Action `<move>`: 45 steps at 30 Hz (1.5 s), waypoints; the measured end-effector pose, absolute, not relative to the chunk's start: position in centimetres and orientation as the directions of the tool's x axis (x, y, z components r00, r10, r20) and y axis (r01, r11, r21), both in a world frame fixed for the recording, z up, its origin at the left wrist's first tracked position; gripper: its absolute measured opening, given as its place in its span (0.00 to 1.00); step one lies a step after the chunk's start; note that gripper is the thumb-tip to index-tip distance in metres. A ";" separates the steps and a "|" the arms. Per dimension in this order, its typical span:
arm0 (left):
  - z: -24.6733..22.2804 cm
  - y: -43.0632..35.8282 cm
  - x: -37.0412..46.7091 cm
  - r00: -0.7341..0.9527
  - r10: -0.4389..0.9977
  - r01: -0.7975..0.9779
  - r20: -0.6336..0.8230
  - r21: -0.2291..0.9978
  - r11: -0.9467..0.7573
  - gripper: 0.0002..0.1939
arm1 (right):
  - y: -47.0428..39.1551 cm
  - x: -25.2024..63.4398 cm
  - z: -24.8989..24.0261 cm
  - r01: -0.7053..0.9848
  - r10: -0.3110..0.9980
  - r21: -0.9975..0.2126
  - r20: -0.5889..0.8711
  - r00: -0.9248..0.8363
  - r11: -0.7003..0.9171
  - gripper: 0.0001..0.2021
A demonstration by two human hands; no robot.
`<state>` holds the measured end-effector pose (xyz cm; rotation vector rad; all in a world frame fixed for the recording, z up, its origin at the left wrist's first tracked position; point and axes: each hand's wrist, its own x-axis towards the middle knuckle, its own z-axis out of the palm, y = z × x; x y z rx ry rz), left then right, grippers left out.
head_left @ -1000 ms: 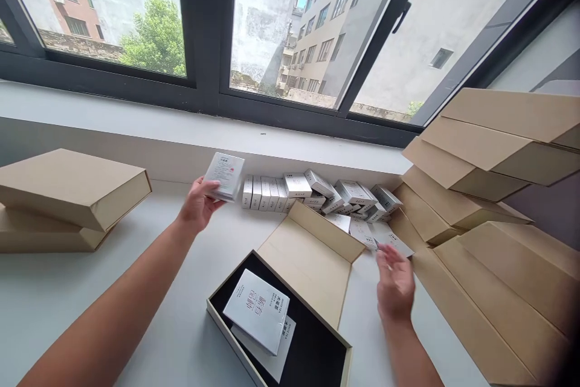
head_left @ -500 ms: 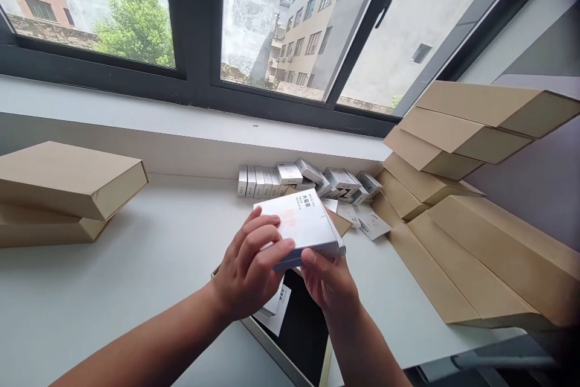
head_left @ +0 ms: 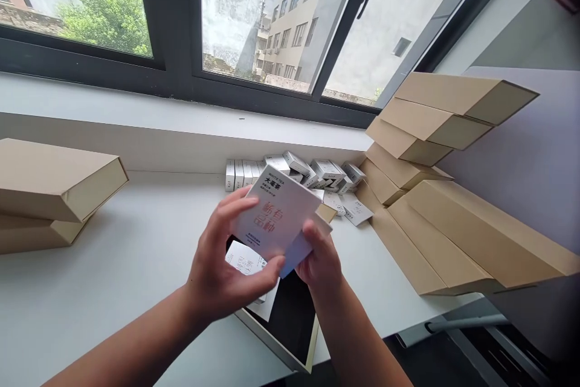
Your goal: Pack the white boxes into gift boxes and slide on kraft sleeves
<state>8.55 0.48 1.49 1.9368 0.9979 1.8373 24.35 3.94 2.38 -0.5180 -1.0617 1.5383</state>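
Observation:
My left hand (head_left: 208,272) grips a white tea box (head_left: 283,209) by its edges, thumb below and fingers above. The box is tilted, and its front with orange print and the words "WHITE TEA" faces me. A second white tea box (head_left: 299,252) is partly hidden behind it, and my right hand (head_left: 324,260) is closed on that one. Below my hands lies an open shallow carton (head_left: 263,335) with a black inside. White printed boxes or cards (head_left: 244,257) rest in its left part, partly covered by my left hand.
Small white boxes (head_left: 324,172) stand and lie in a row by the windowsill, with flat white pieces (head_left: 356,209) in front. Brown cartons (head_left: 435,224) are stacked at the right, and two more (head_left: 63,175) at the left. The white table's edge (head_left: 426,317) shows at lower right.
The two white boxes were stacked together; now my left hand has lifted and turned the upper one, spreading it from the one in my right hand. The view has shifted a little right.

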 end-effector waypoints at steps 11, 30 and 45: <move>1.1 2.3 8.1 -0.139 0.889 0.050 0.436 0.900 -0.434 0.25 | 4.2 23.8 3.6 -0.487 0.994 -0.872 0.089 -0.060 0.048 0.26; -1.8 0.9 9.8 0.189 0.692 0.554 0.697 0.506 -0.661 0.17 | 4.7 33.7 1.9 -0.129 0.973 -0.983 -0.103 -0.207 -0.131 0.25; -2.0 2.4 11.0 0.203 0.971 0.976 -0.124 0.103 -0.191 0.51 | 3.8 35.2 -0.7 0.125 0.550 -0.929 -0.311 -0.775 -0.348 0.41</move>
